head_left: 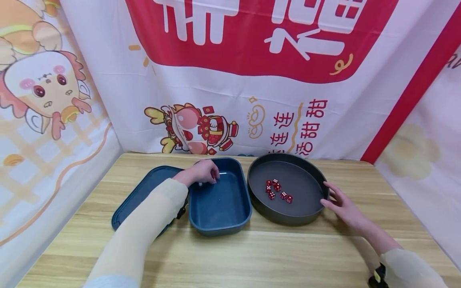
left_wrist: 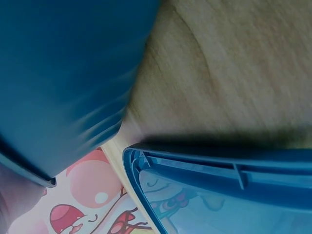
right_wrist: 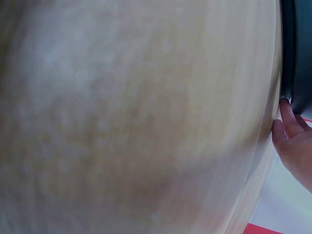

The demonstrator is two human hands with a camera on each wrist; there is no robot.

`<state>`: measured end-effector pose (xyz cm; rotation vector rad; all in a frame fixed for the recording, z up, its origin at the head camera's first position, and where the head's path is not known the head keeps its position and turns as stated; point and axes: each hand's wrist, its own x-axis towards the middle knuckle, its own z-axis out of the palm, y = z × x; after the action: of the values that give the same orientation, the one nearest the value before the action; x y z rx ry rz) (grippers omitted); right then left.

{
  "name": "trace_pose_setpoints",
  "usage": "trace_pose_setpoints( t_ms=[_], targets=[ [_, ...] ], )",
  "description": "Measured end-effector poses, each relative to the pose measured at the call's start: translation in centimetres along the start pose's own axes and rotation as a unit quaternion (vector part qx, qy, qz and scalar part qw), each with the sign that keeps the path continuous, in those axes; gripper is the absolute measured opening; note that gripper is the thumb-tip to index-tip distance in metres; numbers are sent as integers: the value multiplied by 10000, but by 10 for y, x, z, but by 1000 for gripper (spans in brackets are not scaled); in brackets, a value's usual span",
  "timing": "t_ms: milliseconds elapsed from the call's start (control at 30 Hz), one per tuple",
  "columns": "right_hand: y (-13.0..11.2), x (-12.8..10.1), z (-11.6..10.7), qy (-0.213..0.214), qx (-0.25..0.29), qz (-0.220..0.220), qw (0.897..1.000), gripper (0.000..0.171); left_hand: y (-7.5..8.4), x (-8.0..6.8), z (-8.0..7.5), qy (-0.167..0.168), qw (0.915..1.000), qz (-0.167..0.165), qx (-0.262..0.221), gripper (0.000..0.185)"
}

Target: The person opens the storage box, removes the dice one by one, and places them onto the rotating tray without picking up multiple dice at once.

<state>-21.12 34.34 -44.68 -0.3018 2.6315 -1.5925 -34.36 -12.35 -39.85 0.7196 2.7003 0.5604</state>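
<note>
In the head view my left hand (head_left: 202, 172) reaches over the far left part of a deep blue rectangular container (head_left: 221, 208). Its curled fingers pinch a small red die (head_left: 215, 181) inside the container. To the right stands a round dark grey pan (head_left: 288, 216), with several red dice with white dots (head_left: 272, 195) scattered on its bottom. My right hand (head_left: 342, 205) is at the right side of this pan, thumb and fingers spread and fingertips at its outer wall. The right wrist view also shows those fingers (right_wrist: 291, 122) against the pan's dark side (right_wrist: 288, 48).
Left of the container lies a flat blue lid (head_left: 155, 180), partly covered by my left sleeve; its ribbed rim (left_wrist: 195, 165) shows in the left wrist view. Everything stands on a wood-grain table (head_left: 230, 260). A printed cloth (head_left: 201, 68) hangs behind the table's back edge.
</note>
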Motion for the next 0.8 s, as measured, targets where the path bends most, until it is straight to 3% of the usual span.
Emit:
trace_pose_setpoints(
  t_ms=[267, 467, 600, 800],
  targets=[
    [1, 0, 0, -17, 4, 31, 10000, 66, 3, -1, 2, -42, 9999, -42, -89, 11],
    [1, 0, 0, -20, 33, 16, 10000, 66, 4, -4, -3, 5, 9996, 226, -160, 11],
    [0, -1, 0, -32, 58, 36, 10000, 66, 7, -5, -8, 19, 9985, 301, -462, 16],
    [-1, -1, -1, -62, -34, 96, 9999, 67, 24, -7, -21, 195, 9952, 680, -681, 20]
  ],
)
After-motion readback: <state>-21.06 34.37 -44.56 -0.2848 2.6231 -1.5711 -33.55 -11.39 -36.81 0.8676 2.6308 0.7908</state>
